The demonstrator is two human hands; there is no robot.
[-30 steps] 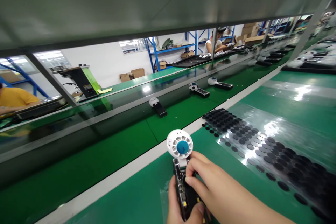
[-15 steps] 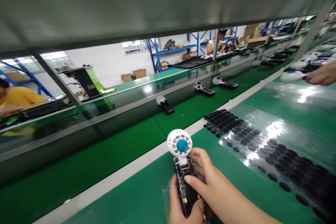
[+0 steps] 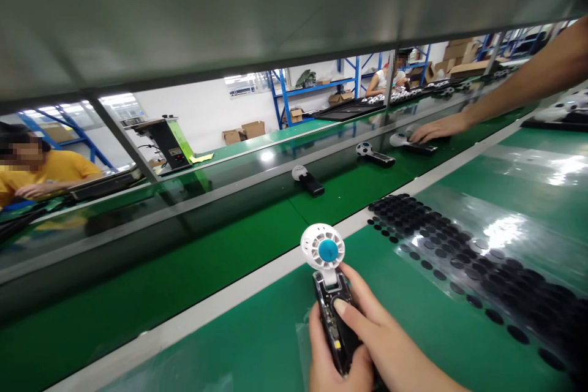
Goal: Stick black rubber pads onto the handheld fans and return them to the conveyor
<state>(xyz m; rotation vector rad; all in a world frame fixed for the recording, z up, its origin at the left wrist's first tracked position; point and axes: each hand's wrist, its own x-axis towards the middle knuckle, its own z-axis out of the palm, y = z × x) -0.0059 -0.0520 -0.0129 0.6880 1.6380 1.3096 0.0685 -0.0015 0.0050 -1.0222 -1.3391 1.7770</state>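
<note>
Both my hands are closed around a small handheld fan (image 3: 323, 246), with a white round head, a blue centre and a black handle whose circuit parts show. My left hand (image 3: 337, 361) wraps the lower end of the handle from below. Higher up, my right hand (image 3: 367, 312) has its thumb pressed on the round dark spot on the handle's front, its fingers behind. The fan's head points up, tilted toward me, above the near bench edge. Under the hands, the lower handle is partly hidden.
On the green conveyor belt lie a white-headed fan (image 3: 309, 181) and a football-patterned fan (image 3: 375, 155). A co-worker's arm (image 3: 519, 89) reaches in from the right onto another fan (image 3: 399, 139). Clear sheets with black round stickers (image 3: 441, 245) cover the right bench. A low metal shelf (image 3: 184, 18) hangs overhead.
The co-worker's hand has moved from the right bench out to a fan on the belt. My hands keep the same grip on the fan; the view has shifted slightly.
</note>
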